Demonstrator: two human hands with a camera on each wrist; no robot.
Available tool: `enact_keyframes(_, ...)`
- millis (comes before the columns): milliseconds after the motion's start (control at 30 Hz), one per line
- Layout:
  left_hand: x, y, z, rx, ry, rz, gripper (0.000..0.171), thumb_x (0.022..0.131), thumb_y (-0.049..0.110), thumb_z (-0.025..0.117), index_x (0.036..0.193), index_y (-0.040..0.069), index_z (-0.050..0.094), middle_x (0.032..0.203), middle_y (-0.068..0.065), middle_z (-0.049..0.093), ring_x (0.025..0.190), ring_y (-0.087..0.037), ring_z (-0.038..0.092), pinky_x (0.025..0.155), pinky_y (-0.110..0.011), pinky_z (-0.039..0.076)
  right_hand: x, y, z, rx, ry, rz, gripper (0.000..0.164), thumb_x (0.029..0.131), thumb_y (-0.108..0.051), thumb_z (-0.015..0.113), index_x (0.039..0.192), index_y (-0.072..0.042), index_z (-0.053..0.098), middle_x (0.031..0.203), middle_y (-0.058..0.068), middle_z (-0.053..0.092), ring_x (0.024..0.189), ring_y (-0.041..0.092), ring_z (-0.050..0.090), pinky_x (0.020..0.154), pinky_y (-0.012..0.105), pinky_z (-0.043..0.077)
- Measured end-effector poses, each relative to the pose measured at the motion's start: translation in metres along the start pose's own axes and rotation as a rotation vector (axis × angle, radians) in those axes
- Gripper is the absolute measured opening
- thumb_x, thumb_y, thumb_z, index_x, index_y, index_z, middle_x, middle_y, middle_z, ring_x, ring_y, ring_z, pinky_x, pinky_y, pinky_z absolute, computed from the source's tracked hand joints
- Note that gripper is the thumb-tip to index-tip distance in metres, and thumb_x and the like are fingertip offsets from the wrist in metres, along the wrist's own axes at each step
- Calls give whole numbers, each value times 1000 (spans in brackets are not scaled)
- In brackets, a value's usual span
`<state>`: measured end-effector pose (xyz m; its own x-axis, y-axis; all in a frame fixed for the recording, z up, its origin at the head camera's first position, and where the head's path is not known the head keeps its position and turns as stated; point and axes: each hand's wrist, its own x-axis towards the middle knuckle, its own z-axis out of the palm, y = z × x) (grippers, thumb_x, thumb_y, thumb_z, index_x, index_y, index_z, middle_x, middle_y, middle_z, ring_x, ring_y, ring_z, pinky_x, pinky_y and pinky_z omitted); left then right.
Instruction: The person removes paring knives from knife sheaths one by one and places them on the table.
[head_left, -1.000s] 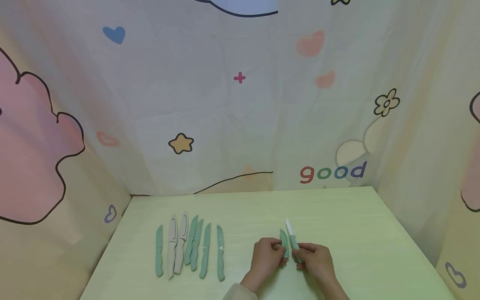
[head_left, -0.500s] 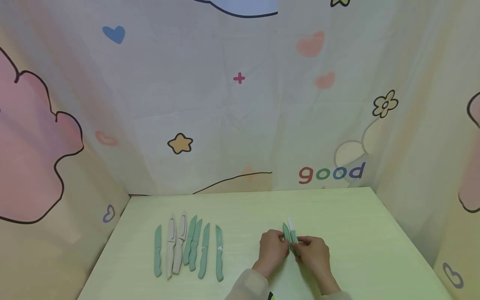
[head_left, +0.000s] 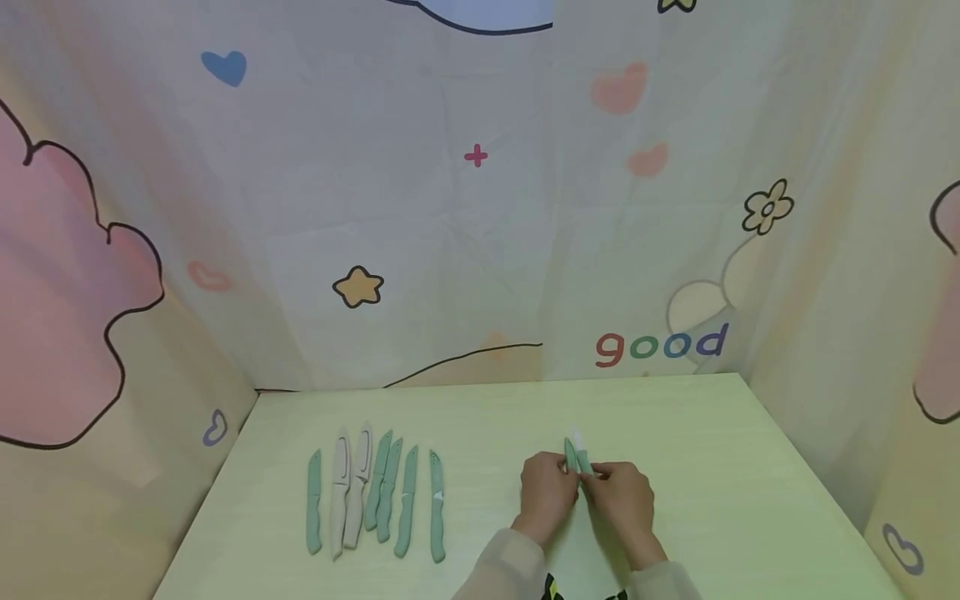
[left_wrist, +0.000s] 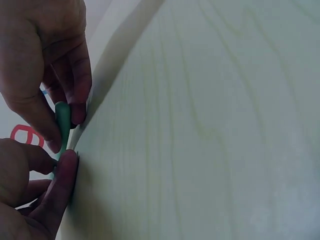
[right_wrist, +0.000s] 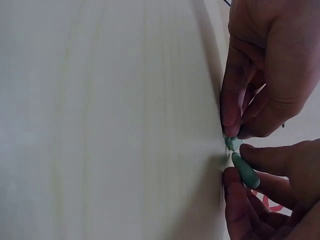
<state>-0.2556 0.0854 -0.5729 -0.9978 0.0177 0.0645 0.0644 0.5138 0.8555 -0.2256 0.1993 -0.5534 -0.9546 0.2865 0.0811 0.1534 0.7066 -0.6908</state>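
Observation:
In the head view my left hand (head_left: 547, 492) grips a small green knife sheath (head_left: 570, 453), its tip pointing away from me. Close on its right, my right hand (head_left: 624, 500) pinches the green handle of a paring knife (head_left: 585, 462) whose white blade also points away. Sheath and blade stand side by side, the blade outside the sheath. The handle's rounded end (right_wrist: 246, 172) shows between right-hand fingers in the right wrist view, and the knife handle (left_wrist: 63, 120) appears in the left wrist view too. Fingers hide most of the sheath.
Left on the pale green table (head_left: 675, 417) lies a row of sheathed knives: several green ones, such as the rightmost green knife (head_left: 437, 508), and two cream knives (head_left: 340, 500). A printed curtain (head_left: 450, 233) stands behind the table and along both sides.
Both hands have moved slightly away from me and closer together, carrying the sheath and knife. The gap between the two has narrowed. The knives in the row lie as before.

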Motion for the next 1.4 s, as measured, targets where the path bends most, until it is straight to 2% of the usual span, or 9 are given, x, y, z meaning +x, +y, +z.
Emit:
enact_keyframes(200,1,2,1,-14,4,4,19,84,3,63,69,12,72,40,9,54,33,-2,48,35,-20,43,5,0,5,-41,2,18,27,83,-25,73,101,-5,76,85,12,74,67,20,63,47,34,50)
enact_keyframes(367,2,3,3,-9,8,4,19,86,2,63,72,11,73,38,8,52,31,-3,47,33,-19,42,8,-1,6,-55,-14,0,27,84,-24,72,102,-4,75,87,13,74,65,19,60,46,33,49)
enact_keyframes(567,3,2,6,18,27,3,22,86,3,64,65,10,68,42,7,53,31,-2,46,33,-19,42,9,-2,5,-76,-25,-20,27,85,-22,71,103,-3,74,91,14,73,66,18,59,47,33,48)
enact_keyframes(667,3,0,7,44,39,14,24,86,3,65,62,9,64,52,4,54,33,-3,45,33,-19,42,9,-2,6,-74,-25,-17,27,85,-21,71,104,-3,74,87,12,73,65,18,58,47,32,48)
enact_keyframes(833,3,-1,8,61,41,4,16,86,4,66,71,8,67,67,-1,50,39,-6,46,35,-19,43,10,0,8,-64,-24,-7,28,85,-21,71,106,-3,74,86,12,73,62,18,55,46,32,46)
enact_keyframes(967,4,-2,8,71,43,15,15,85,3,67,72,8,69,63,-1,52,38,-6,45,34,-20,43,10,1,10,-62,-25,-13,29,85,-22,71,107,-2,73,94,17,72,65,19,56,46,33,47)
enact_keyframes(1100,5,-2,7,60,36,8,9,86,4,67,81,8,73,60,1,53,35,-5,45,32,-21,43,10,1,11,-58,-17,-23,32,85,-24,72,108,-1,72,96,19,72,66,19,56,47,34,48)
enact_keyframes(1300,4,-2,4,15,15,0,10,87,5,66,94,4,74,61,2,58,33,-3,46,34,-21,44,10,1,10,-55,-11,-38,37,86,-25,72,111,1,70,81,13,71,62,18,55,46,34,47)
enact_keyframes(1400,2,-3,2,31,31,22,15,86,7,68,99,2,72,65,1,58,40,-4,49,38,-21,46,10,0,8,-65,-5,-52,38,85,-25,72,113,2,69,75,11,69,61,18,55,46,34,46)
